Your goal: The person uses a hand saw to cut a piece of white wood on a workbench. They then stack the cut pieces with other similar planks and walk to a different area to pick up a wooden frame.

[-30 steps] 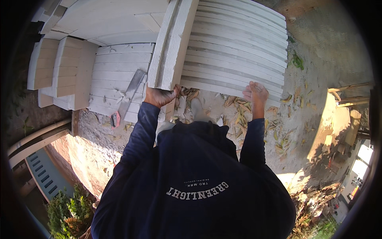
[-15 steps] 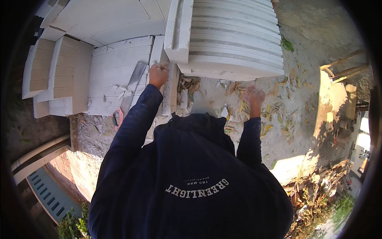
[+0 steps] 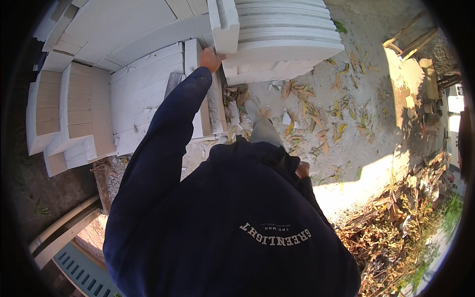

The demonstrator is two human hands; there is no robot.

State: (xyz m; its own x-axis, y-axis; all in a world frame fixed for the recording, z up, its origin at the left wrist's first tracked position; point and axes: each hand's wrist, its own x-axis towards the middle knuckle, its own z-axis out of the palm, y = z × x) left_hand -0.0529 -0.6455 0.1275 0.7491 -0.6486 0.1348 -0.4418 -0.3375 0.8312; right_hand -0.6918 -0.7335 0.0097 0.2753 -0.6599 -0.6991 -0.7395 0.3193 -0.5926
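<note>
My left hand (image 3: 210, 60) is closed at the near lower corner of a grooved white block (image 3: 225, 37). Its fingers curl against that corner and are partly hidden. This block stands on end at the left of a row of upright white slabs (image 3: 287, 29). My right hand (image 3: 303, 170) hangs low beside my hip, apart from the blocks; body and sleeve cover much of it, so its fingers cannot be read. Part of a handsaw blade (image 3: 173, 82) shows on the low white block stack (image 3: 143, 94) left of my left hand, its handle hidden behind my forearm.
Stepped white blocks (image 3: 79, 104) rise at the far left. Dry leaves (image 3: 302, 101) and white chips litter the concrete floor (image 3: 361, 94) at right. A leaf heap (image 3: 391, 232) lies lower right, wooden poles (image 3: 415, 42) upper right, and a blue-grey slotted panel (image 3: 81, 270) lower left.
My left hand has moved from beside the block to its near lower corner. My right hand has dropped back from near the slabs to my hip. My body has turned, and my forearm now covers the saw's handle.
</note>
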